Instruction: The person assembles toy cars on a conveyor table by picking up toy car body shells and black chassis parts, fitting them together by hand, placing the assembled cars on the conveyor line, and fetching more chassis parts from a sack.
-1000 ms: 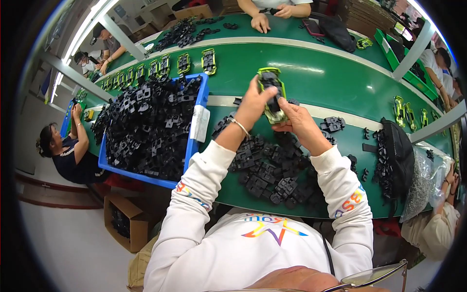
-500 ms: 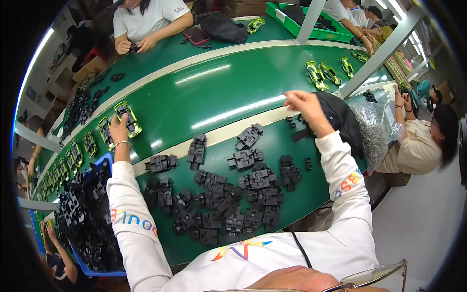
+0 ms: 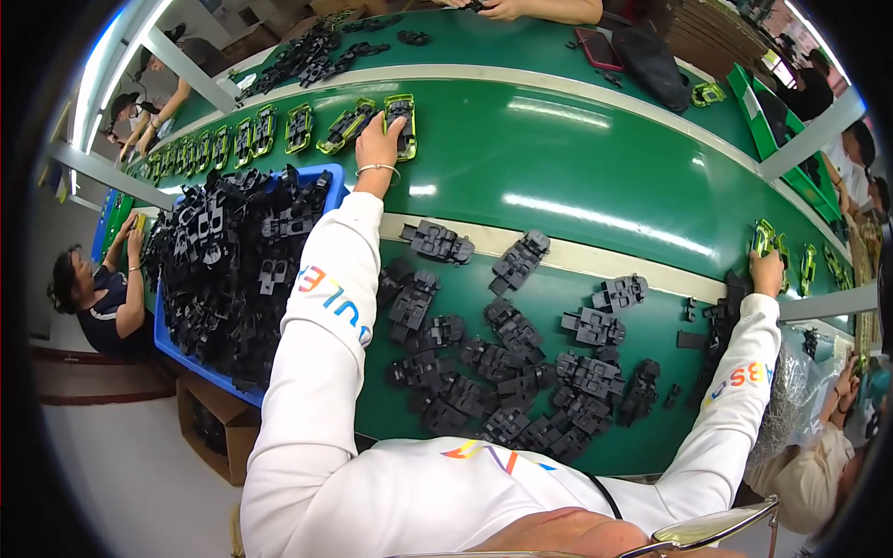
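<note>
My left hand (image 3: 377,149) is at the far side of the bench, its fingers closed on the edge of a yellow-green toy car shell (image 3: 401,113) with a black insert in it. Just left of it lies another filled toy car shell (image 3: 340,128), tilted, at the end of a row. Out at the right, my right hand (image 3: 767,272) grips a yellow-green toy car shell (image 3: 765,234), its fingers partly hidden. Between my arms, black plastic toy car chassis parts (image 3: 507,358) lie in a loose heap on the green bench top.
At my left stands a blue bin (image 3: 338,177) heaped with black parts (image 3: 223,242). More yellow-green shells (image 3: 807,270) lie at the right, near a grey post (image 3: 828,305) and a clear plastic bag (image 3: 791,391). Across the bench, a person's hands (image 3: 498,7) hold a small black part.
The view has swung left. My right hand has reached out to the right and taken hold of a yellow-green toy car shell. My left hand remains at the filled shell.
</note>
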Tool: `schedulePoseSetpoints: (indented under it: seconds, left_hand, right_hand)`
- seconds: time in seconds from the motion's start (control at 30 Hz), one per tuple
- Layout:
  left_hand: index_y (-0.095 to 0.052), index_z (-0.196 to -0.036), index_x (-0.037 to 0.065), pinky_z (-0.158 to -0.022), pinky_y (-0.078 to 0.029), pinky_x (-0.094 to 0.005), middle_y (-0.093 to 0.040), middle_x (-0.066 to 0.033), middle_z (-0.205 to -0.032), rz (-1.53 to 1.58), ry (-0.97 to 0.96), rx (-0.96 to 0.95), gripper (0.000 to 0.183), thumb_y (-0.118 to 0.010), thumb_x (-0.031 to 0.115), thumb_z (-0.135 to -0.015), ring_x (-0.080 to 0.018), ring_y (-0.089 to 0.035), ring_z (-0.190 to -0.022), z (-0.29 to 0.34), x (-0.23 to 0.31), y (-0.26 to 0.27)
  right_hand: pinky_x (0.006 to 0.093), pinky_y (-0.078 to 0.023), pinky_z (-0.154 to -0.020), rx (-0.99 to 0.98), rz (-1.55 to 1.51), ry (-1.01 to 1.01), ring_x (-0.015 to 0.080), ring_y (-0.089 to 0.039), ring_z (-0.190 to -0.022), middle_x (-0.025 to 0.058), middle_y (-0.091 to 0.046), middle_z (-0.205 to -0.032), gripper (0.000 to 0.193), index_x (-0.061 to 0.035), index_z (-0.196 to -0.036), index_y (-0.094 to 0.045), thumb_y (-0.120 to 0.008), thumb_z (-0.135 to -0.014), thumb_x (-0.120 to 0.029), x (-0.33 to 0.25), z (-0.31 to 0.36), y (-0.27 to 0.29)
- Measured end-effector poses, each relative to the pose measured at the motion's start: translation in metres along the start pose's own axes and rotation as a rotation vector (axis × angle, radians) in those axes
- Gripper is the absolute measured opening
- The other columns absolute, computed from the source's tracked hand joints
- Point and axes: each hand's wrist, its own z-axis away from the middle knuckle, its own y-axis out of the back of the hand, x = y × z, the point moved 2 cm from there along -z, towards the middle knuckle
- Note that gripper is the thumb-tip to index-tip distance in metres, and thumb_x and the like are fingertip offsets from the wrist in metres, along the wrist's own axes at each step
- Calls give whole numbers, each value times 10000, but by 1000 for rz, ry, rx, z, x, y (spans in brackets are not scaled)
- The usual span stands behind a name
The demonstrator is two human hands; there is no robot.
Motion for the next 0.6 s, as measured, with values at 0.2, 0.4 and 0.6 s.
schedulePoseSetpoints:
  seconds: [0.2, 0.4, 0.6]
  left_hand:
    - [-550, -1317, 39, -919, -483, -463, -627, -251, -1189, -70, -34, 53, 624, -654, 455, -864, -407, -607, -1084, 6, 19, 16]
    - [-551, -1302, 54, -935, -478, -442, -598, -190, -1246, 71, -353, 92, 542, -655, 375, -878, -386, -595, -1088, 53, 83, 27]
    - [-582, -1285, 3, -898, -521, -355, -622, -157, -1257, 871, 30, -826, 545, -695, 361, -890, -238, -603, -1155, 164, 164, 48]
  right_hand:
    - [507, -487, -925, -19, 2, 6, 450, -599, -1098, 303, -620, -1169, 645, 7, -1142, -645, -737, -743, -491, -25, 19, 17]
    - [496, -502, -869, -5, -60, 172, 428, -633, -1020, 281, -652, -1102, 613, 27, -1106, -658, -701, -754, -473, -29, 38, 29]
    - [407, -476, -917, 165, -463, 532, 343, -598, -1035, 214, -601, -1139, 617, 11, -1248, -591, -729, -796, -384, -99, 119, 70]
